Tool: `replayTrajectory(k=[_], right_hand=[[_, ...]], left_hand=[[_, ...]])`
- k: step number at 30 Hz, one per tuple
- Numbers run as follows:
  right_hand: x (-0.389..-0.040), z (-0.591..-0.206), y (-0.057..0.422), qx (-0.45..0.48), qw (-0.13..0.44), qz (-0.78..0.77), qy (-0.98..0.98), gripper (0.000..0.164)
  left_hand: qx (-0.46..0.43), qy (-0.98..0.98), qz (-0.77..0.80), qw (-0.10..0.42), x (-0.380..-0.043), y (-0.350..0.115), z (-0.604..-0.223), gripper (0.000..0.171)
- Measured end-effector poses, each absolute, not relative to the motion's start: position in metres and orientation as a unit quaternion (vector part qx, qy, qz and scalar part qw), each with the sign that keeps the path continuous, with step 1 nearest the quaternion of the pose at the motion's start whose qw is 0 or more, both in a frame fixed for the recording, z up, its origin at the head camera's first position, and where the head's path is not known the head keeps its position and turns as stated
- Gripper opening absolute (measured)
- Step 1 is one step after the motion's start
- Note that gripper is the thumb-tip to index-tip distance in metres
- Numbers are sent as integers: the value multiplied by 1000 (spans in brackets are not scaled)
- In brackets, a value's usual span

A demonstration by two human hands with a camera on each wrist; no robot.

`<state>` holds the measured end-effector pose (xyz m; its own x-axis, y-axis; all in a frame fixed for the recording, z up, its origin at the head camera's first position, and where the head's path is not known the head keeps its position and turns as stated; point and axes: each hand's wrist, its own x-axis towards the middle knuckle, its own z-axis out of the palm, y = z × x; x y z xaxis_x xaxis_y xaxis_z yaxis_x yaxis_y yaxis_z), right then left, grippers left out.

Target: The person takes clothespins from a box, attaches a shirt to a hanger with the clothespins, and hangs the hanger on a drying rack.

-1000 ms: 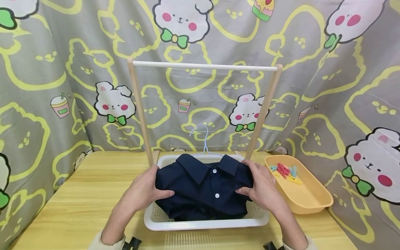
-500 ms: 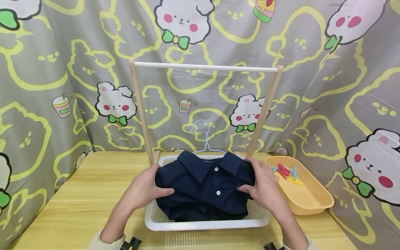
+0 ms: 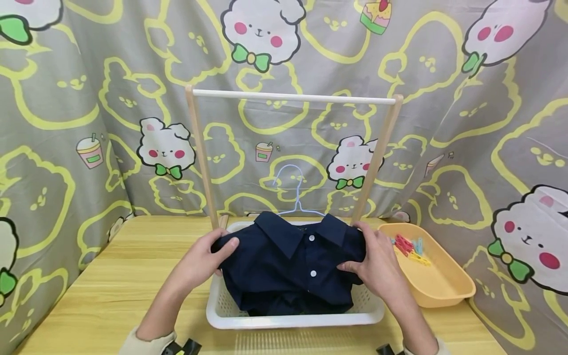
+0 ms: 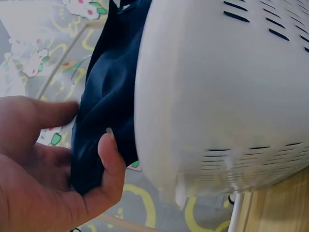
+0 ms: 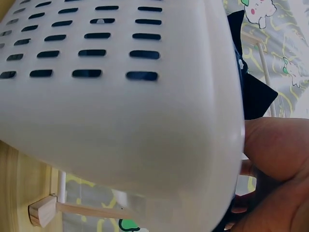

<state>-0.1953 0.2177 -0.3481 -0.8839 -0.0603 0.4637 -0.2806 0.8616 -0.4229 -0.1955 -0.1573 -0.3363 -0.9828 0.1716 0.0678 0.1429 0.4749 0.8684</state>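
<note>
Shirt [image 3: 288,271], navy with white buttons [image 3: 312,256], lies bunched in the lower centre of the frame, partly down in the white basket [image 3: 295,323]. Inside its collar is a small label [image 3: 302,229], too tiny for me to read. My left hand [image 3: 201,259] pinches one shoulder, thumb on the front; my right hand [image 3: 377,259] grips the other the same way. Above the collar rises the hook of a pale hanger [image 3: 298,197], its lower part hidden by cloth. Only the head view shows the tray [image 3: 443,281] of coloured clips [image 3: 406,246] on the surface [image 3: 146,256], lower right. My left wrist view shows cloth passing between my digits; my right wrist view adds slots [image 5: 145,54] in the basket's outer wall and a wooden foot [image 5: 43,211], lower left.
</note>
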Motion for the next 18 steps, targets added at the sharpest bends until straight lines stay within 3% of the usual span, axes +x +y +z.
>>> replayTrajectory(k=[10,18], right_hand=[[-194,-345,220,64,179,248,-950,93],[-195,-334,237,70,83,318,-942,58]], left_hand=[[64,846,529,-22,-197,-155,-339,31],[47,842,537,-29,-196,-156,-337,33]])
